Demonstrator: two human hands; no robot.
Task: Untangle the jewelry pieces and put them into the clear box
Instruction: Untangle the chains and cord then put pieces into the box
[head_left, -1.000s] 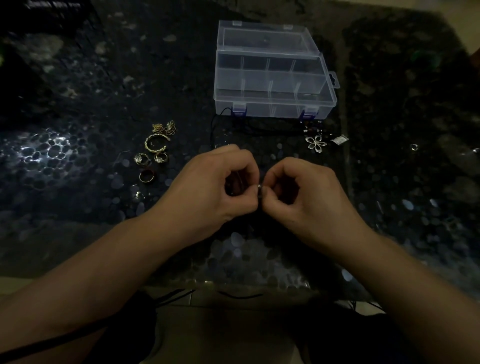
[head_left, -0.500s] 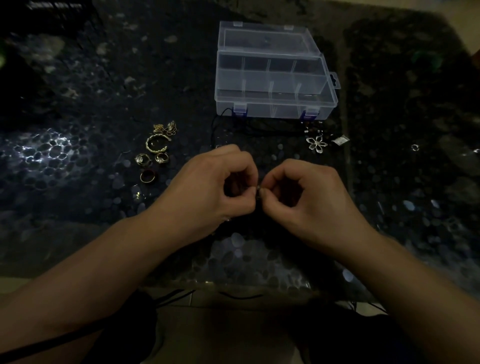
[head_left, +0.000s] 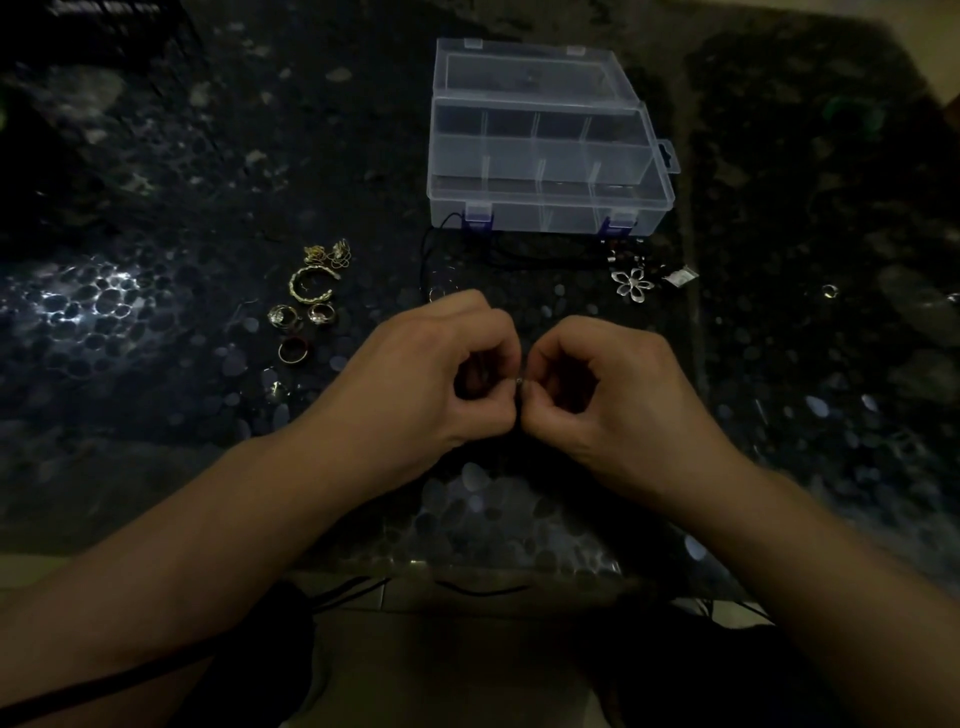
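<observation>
Over the table (head_left: 156, 312), hands (curled) (head_left: 519, 384) pinch a bead (head_left: 521, 382).

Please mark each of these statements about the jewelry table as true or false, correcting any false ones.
1. The clear box stands open. True.
2. The left hand rests flat on the table. False: its fingers are curled, pinching a small piece together with the right hand.
3. The gold rings lie left of the hands. True.
4. The flower pendant sits inside the box. False: it lies on the table, in front of the box.
</observation>
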